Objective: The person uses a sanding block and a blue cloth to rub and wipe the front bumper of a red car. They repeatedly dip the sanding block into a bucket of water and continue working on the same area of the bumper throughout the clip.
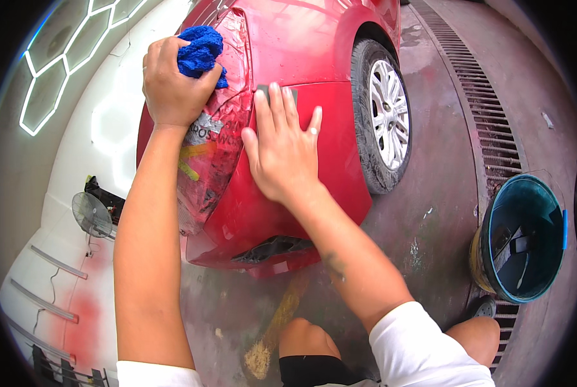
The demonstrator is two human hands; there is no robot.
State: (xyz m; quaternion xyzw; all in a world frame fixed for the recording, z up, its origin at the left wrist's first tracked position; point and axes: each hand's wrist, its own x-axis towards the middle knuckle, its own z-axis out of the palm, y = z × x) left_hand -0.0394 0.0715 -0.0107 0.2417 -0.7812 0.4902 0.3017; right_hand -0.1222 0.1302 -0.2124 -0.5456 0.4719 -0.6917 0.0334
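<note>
My left hand [175, 84] is closed around a crumpled blue cloth [201, 55], over the car's film-covered headlight [214, 151]. The wrinkled clear film there carries yellow tape [197, 151]. Flat against the red body panel [332, 122] lies my right hand [283, 148], fingers stretched out and thumb and little finger spread. Beneath its fingertips a small dark grey sheet [293, 97] shows at the edges; it looks like sandpaper. A ring sits on one finger of this hand.
A front wheel [386, 116] stands right of the panel. A dark bucket [524, 238] holding liquid and several small items is at the right, beside a floor drain grate [485, 109]. A fan [91, 214] and metal bars [43, 301] are at the left. My knees are below.
</note>
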